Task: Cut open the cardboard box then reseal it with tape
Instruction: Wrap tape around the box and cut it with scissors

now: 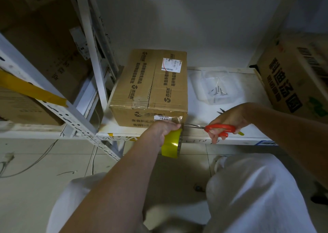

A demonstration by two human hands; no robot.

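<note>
"So, where are things standing?"

"I'm holding the tape roll [171,144] in my left hand [160,132], fingers curled round it, just below the front corner of the box [150,89]. The box is sitting on the shelf [230,140], near the front edge, with its flaps closed. A clear strip is running from the roll up onto the box's front face. My right hand [229,121] is gripping the scissors [213,127] by the red handles, and the blades are pointing at that strip, right beside my left knuckles."

"What's worrying you?"

"The tips are sitting very close to my left fingers. If I'm closing the blades too far in, I'm risking a nick. Also, if I'm letting the strip go slack, the scissors may be chewing it instead of cutting, and the loose end could be folding back and sticking to itself."

"Anything else?"

"If I'm pulling down on the roll too hard, I could be peeling the tape off the cardboard or dragging the box toward the edge. It's near the front of the shelf already."
</note>
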